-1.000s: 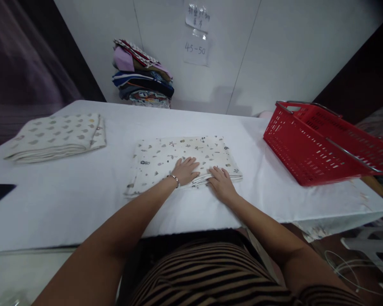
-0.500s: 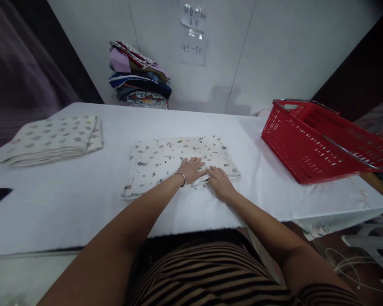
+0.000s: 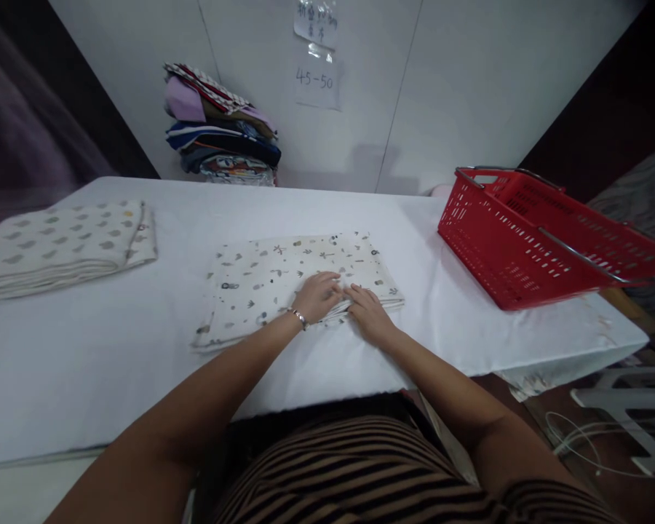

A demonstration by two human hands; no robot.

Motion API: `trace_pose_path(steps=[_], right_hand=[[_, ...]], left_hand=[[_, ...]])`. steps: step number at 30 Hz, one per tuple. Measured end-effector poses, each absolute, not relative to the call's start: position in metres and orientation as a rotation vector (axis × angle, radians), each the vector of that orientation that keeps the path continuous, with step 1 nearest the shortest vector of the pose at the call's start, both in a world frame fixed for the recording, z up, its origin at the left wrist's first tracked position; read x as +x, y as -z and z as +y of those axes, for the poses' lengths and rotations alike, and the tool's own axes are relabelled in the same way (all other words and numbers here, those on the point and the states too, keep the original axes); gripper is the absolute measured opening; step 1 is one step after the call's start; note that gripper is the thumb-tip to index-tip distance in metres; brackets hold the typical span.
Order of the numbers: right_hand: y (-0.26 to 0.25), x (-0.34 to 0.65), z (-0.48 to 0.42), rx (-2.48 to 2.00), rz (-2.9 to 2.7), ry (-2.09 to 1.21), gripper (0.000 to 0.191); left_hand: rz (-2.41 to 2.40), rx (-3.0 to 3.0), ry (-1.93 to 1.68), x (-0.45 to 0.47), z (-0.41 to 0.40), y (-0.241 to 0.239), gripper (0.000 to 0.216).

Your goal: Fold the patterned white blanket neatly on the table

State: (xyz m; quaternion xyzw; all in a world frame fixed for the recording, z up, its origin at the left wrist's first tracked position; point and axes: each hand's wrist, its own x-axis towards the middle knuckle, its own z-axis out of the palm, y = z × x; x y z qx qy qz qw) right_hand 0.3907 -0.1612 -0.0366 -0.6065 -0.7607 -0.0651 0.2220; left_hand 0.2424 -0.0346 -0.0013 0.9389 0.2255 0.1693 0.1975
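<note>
A folded white cloth (image 3: 295, 269) printed with small plants and animals lies flat in front of me, its layered edge toward me. My left hand (image 3: 317, 295), a bracelet at its wrist, is over the cloth's near edge with fingers loosely bent and apart. Close beside it, my right hand (image 3: 368, 313) rests on the layered edge with its fingers stretched out. The fingertips of both hands nearly meet. Part of the near edge is hidden under the hands.
Another folded cloth (image 3: 65, 244) with grey prints lies at the left of the white-covered table (image 3: 142, 364). A red basket (image 3: 524, 247) with metal handles stands at the right. Behind the table rises a stack of folded fabrics (image 3: 223, 138). Paper signs (image 3: 316, 76) hang on the wall.
My left hand has bent its fingers and drawn slightly back from lying flatter on the cloth. My right hand stays on the edge. The view has shifted a little to the right.
</note>
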Motion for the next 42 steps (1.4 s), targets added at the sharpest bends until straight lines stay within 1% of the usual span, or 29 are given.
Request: trace_pose_path(steps=[2, 4, 6, 9, 13, 19, 23, 28, 33, 42], right_hand=[[0.038, 0.391, -0.161, -1.675, -2.094, 0.167, 0.018], [0.039, 0.391, -0.16, -1.664, -2.084, 0.145, 0.017], [0.039, 0.391, -0.159, -1.653, -2.075, 0.123, 0.018], [0.038, 0.39, -0.159, -1.653, -2.07, 0.111, 0.019], [0.035, 0.392, -0.165, -1.68, -2.083, 0.117, 0.016], [0.032, 0.402, -0.178, -1.719, -2.083, 0.191, 0.021], [0.031, 0.404, -0.178, -1.765, -2.058, 0.243, 0.02], [0.029, 0.405, -0.173, -1.79, -2.079, 0.311, 0.014], [0.03, 0.406, -0.17, -1.71, -2.058, 0.381, 0.007], [0.033, 0.404, -0.168, -1.708, -2.085, 0.421, 0.011]], left_hand=[[0.508, 2.643, -0.532, 0.233, -0.045, 0.0, 0.021], [0.414, 2.689, -0.464, 0.226, -0.054, 0.0, 0.016], [0.389, 2.74, -0.372, 0.224, -0.061, 0.002, 0.018], [0.43, 2.807, -0.337, 0.228, -0.066, 0.007, 0.02], [0.497, 2.819, -0.396, 0.235, -0.069, 0.014, 0.014], [0.66, 2.606, -0.481, 0.236, -0.069, 0.017, 0.007], [0.717, 2.511, -0.475, 0.237, -0.068, 0.015, 0.005], [0.741, 2.482, -0.447, 0.239, -0.068, 0.011, 0.005], [0.751, 2.44, -0.451, 0.241, -0.067, 0.012, 0.006], [0.743, 2.43, -0.488, 0.242, -0.066, 0.016, 0.006]])
